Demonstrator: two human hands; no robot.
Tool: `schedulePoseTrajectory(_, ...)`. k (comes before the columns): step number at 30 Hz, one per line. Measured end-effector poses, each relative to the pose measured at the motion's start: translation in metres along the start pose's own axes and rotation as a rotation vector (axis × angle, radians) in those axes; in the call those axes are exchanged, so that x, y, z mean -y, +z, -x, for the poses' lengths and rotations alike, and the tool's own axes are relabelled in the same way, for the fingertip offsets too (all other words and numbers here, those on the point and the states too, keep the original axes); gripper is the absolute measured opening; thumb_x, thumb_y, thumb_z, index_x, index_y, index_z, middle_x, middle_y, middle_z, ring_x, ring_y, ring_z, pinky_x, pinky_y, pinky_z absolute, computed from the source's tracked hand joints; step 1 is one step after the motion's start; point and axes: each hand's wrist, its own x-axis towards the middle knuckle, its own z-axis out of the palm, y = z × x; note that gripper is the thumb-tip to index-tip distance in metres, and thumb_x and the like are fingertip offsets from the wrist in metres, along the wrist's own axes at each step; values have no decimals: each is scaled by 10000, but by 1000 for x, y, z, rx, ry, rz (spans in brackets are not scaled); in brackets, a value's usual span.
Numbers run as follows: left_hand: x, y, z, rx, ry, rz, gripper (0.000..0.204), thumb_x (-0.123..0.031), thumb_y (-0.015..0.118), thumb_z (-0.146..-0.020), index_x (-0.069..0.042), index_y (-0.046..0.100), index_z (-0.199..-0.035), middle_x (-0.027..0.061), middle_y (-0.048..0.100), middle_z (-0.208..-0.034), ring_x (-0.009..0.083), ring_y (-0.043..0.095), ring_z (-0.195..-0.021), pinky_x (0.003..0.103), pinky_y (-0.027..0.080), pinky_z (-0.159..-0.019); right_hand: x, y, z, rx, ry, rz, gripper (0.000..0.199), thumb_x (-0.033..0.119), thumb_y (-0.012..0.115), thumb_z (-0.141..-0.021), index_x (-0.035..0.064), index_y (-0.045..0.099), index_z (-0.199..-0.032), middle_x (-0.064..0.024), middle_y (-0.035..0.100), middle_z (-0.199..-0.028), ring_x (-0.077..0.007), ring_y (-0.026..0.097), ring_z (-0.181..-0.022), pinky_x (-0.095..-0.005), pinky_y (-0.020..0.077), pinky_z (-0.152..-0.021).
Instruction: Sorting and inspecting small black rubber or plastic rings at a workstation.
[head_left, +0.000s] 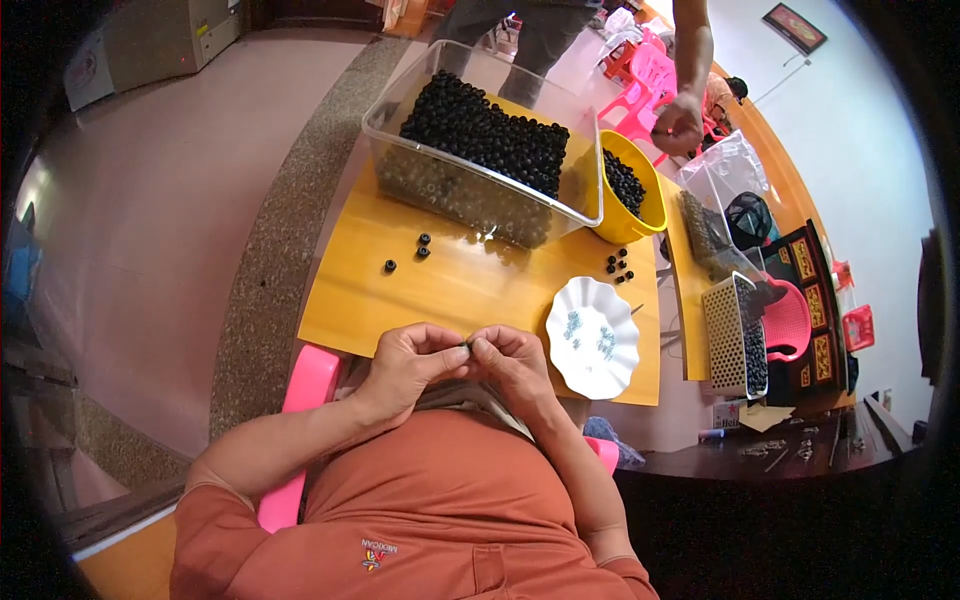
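My left hand (412, 362) and my right hand (514, 364) meet in front of my belly, at the near edge of the wooden table (350, 300). Thumbs and fingertips of both pinch one small dark piece (466, 344), mostly hidden between them. Several small black ring-like parts (424, 251) lie on the tabletop ahead of my left hand. To the right of my right hand stands a white scalloped plate (565, 370) with small bluish bits on it. A few more black parts (621, 266) rest beyond the plate.
A clear plastic bin (480, 155) full of black parts stands at the table's far side, beside a yellow bucket (655, 205) of the same. A co-worker's hand (679, 125) hovers over the bucket. Right of the table are a white perforated basket (722, 340) and a pink chair (786, 318).
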Motion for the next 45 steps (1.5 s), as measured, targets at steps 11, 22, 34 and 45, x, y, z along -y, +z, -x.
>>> schedulePoseTrajectory(11,1,0,0,-30,5,66,141,-13,656,-869,6,611,-1001,89,664,-947,149,660,-830,268,572,-764,-4,15,2,-128,-160,243,165,142,600,-951,-15,643,-979,-11,649,-865,-80,611,-716,-210,509,-625)
schedulePoseTrajectory(22,1,2,-2,-25,6,86,118,-6,639,-879,6,604,-992,87,661,-942,157,659,-823,290,574,-771,-6,15,-3,-165,-604,759,75,2,611,-889,-37,625,-952,-117,615,-776,-169,610,-650,-263,484,-578)
schedulePoseTrajectory(34,1,7,-1,-63,-1,67,94,-12,639,-879,-3,626,-972,73,663,-935,144,636,-862,281,531,-807,-4,13,0,-138,-893,1155,357,22,717,-772,-16,550,-1084,-193,612,-926,-323,651,-723,-356,536,-584)
schedulePoseTrajectory(45,7,5,-3,-64,-3,77,129,-2,644,-871,5,617,-997,92,663,-955,160,645,-884,301,540,-828,-4,10,-3,-132,-985,1223,239,34,715,-765,-14,600,-969,-179,632,-873,-316,658,-710,-354,539,-578)
